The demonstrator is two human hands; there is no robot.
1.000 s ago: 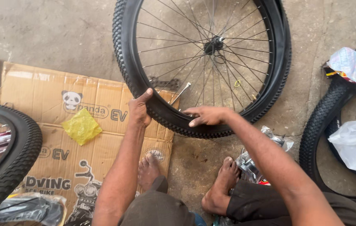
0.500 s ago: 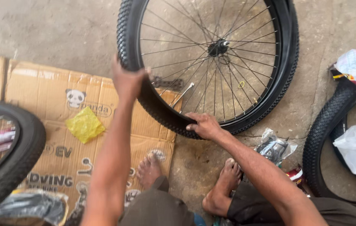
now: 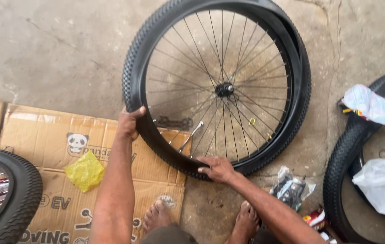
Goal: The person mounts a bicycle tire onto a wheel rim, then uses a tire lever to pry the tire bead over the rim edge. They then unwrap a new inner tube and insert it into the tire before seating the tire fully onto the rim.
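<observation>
Bicycle wheel [image 3: 219,88]: black knobby tyre on a spoked rim, lying flat on the concrete floor [image 3: 56,49], its near edge overlapping the far right corner of the flattened cardboard [image 3: 43,135]. Both your hands are on it.

Left hand [image 3: 130,123]: clamped on the tyre's left side, thumb over the tread, fingers curled around the sidewall, apparently to steady the wheel. Your forearm runs straight up from your lap, elbow low.

Right hand [image 3: 217,168]: pressed palm-down on the tyre's near edge, fingers spread flat over the rubber, closed on nothing. It seems to be pushing the tyre against the rim. Your arm comes in from the lower right, wrist bent. The two hands sit well apart along the same arc.

Metal tool [image 3: 191,135]: slim, lying inside the wheel near the spokes, within reach.

Yellow bag [image 3: 85,171]: crumpled on the cardboard, left of your left arm.

Second wheel [image 3: 7,194]: at the cardboard's left edge.

Spare tyre [image 3: 350,171]: on the floor at right, with white plastic wrapping [image 3: 380,185] on it.

Bare feet [image 3: 156,216]: at the cardboard's near edge.
</observation>
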